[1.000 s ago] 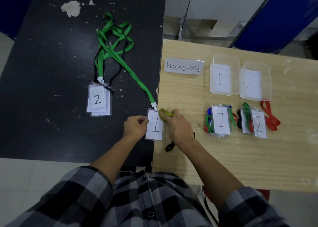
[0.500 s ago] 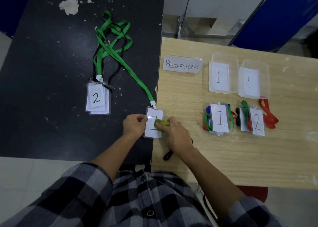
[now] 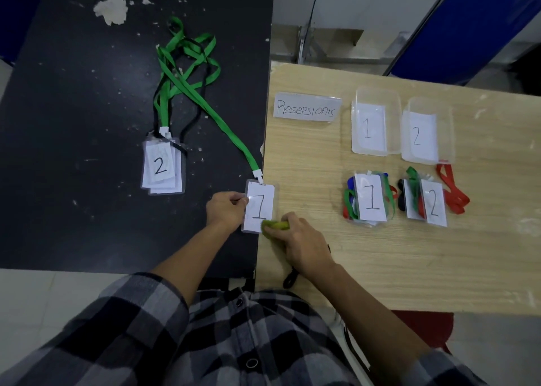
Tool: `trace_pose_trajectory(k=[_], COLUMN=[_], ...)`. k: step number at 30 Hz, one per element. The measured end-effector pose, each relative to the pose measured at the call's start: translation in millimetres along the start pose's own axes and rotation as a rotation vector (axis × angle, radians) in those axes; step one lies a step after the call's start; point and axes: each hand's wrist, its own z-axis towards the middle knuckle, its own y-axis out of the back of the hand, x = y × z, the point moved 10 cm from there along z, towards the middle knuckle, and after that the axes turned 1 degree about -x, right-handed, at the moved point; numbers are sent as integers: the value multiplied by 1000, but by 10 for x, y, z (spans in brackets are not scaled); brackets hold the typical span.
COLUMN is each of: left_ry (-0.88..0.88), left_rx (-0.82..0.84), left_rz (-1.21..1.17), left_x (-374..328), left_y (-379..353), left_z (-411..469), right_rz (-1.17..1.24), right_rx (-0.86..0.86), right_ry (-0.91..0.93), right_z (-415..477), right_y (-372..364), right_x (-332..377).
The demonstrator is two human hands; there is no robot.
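A clear badge holder with a card marked 1 [image 3: 260,202] lies across the seam between the black table [image 3: 87,98] and the wooden table [image 3: 409,257]. A green lanyard [image 3: 205,101] runs from its clip up onto the black table. My left hand [image 3: 227,211] pinches the badge's left edge. My right hand [image 3: 301,243] grips a small yellow-green cloth [image 3: 273,225] and presses it on the badge's lower right corner.
A stack of badges marked 2 [image 3: 162,167] lies on the black table. On the wooden table are a "Resepsionis" label [image 3: 306,110], clear boxes marked 1 [image 3: 374,122] and 2 [image 3: 426,135], and bundled badge piles marked 1 [image 3: 369,199] and 2 [image 3: 430,201]. A black strap [image 3: 289,280] hangs under my right wrist.
My right hand with the cloth has slid down the badge, from its top right corner to its lower right corner. My left hand has kept its pinch on the left edge.
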Motion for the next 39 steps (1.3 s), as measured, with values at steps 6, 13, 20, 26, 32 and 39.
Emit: trace_pose_trajectory(k=[6, 13, 20, 26, 32, 39], left_ry=[9, 46, 63, 116, 112, 116], left_rx=[-3, 11, 19, 39, 49, 54], left_rz=[-1, -19, -61, -138, -120, -154], left_x=[-26, -28, -82, -42, -41, -42], left_y=[5, 7, 19, -12, 11, 5], left_z=[-23, -43, -94, -104, -96, -121], right_rz=[15, -21, -24, -64, -12, 13], right_rx=[-58, 32, -23, -18, 12, -32], right_ry=[-96, 76, -5, 2, 51, -74], right_z=[264, 72, 229, 184, 181, 259], right_y=[188, -30, 83, 89, -46, 49], right_x=[-148, 102, 195, 52, 443, 201])
